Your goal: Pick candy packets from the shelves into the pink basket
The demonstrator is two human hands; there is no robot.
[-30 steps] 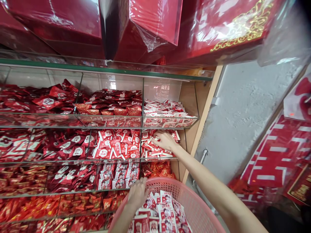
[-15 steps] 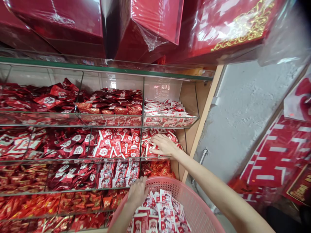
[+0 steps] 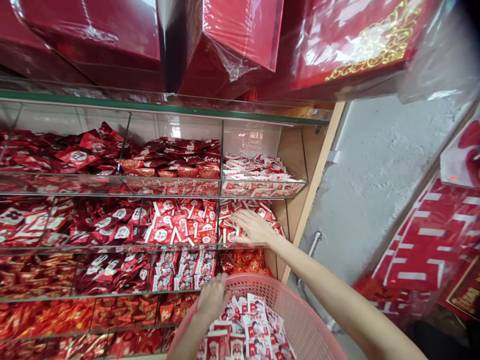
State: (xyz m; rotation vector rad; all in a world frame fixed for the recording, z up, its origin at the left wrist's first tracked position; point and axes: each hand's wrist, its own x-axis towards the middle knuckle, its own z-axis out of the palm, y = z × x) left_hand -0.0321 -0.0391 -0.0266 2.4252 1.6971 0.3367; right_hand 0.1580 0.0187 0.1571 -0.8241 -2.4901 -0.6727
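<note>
Grip of your right hand [image 3: 252, 227] is open, palm down, fingers loosely spread over the red-and-white candy packets [image 3: 264, 207] in the right-end compartment of the middle glass shelf; whether a packet sits beneath the palm is hidden. Your left hand [image 3: 212, 296] lies over the near-shelf rim of the pink perforated basket [image 3: 309, 325]; thumb out of sight, so can't tell if it clasps. Progress, as judged: partway. That compartment carries a layer of packets, some leaning loosely by the right side. Basket holds a fair heap of white-and-red printed packets [image 3: 257, 332], so a load remains there; which way packets are passing, this moment doesn't show. Compartment above: well filled with white-and-red packets [image 3: 257, 167]. Compartment below: orange-red packets [image 3: 247, 260], partly behind the basket. Left neighbour: red packets with white labels [image 3: 183, 222], well stocked, no hand on them.
</note>
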